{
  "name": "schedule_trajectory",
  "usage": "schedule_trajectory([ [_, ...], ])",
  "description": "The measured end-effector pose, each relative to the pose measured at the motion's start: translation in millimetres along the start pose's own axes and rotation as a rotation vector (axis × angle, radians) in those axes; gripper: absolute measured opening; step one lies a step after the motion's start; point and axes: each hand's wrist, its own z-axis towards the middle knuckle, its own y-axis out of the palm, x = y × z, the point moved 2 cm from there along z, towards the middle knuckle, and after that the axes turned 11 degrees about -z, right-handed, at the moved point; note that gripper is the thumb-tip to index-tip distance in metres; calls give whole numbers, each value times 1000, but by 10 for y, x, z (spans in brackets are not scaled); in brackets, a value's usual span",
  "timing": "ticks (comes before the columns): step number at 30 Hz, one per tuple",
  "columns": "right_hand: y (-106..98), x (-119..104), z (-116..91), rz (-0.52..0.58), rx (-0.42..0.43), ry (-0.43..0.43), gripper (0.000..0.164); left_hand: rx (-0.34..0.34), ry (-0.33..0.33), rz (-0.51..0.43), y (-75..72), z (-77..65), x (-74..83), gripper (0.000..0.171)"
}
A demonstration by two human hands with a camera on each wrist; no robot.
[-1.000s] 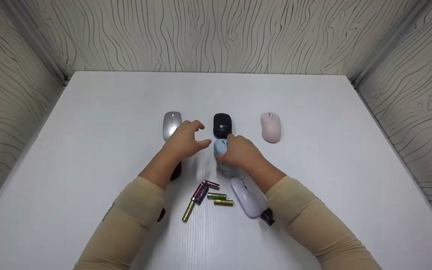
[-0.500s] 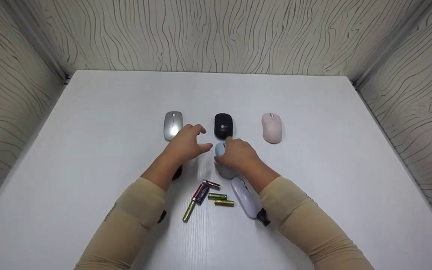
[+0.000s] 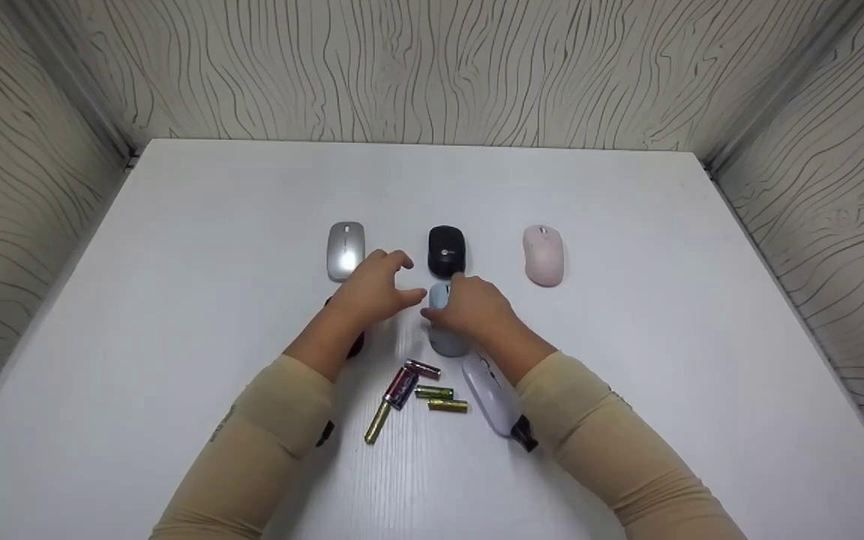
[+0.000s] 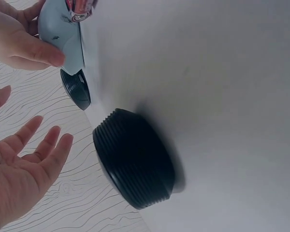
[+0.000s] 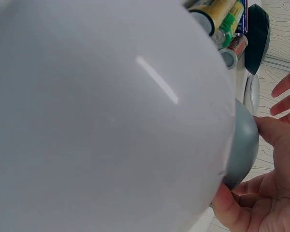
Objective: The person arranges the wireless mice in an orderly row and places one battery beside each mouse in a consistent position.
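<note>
A light blue mouse [image 3: 447, 343] lies on the white table just in front of a black mouse [image 3: 446, 251]. My right hand [image 3: 481, 306] grips the blue mouse from its right side, thumb on the near left and fingers at the far right. The right wrist view shows thumb and fingers on either side of the blue mouse [image 5: 245, 145]. To the left, my left hand [image 3: 373, 289] hovers with thumb and fingers apart and nothing between them. It partly covers the near end of a silver mouse [image 3: 346, 251]. Under the left forearm sits a mostly hidden dark mouse [image 3: 357, 345] with ridged sides [image 4: 133, 159].
Several loose batteries [image 3: 434, 392] lie close together nearer the body. A pale lavender mouse [image 3: 493, 397] is partly under the right forearm and fills much of the right wrist view. A pink mouse [image 3: 544, 256] lies farther right. Patterned walls [image 3: 432, 71] enclose the table.
The right hand has shifted the blue mouse slightly toward the body and left, turning it straighter. The left hand has barely moved. The other mice and batteries lie as before.
</note>
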Motion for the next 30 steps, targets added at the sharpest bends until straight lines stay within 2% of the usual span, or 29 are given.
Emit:
schedule_trajectory([
  [8,-89,101,-24,-14,-42,-3,87,-6,7,12,-21,-30,35,51],
  [15,-258,236,-128,-18,-43,-45,82,-7,-6,23,-29,-92,75,51],
  [22,-387,356,-303,-16,-45,-89,80,-9,36,24,6,-182,147,49],
  [30,-467,456,-506,-5,-46,-120,75,-15,-2,2,12,-293,229,50],
])
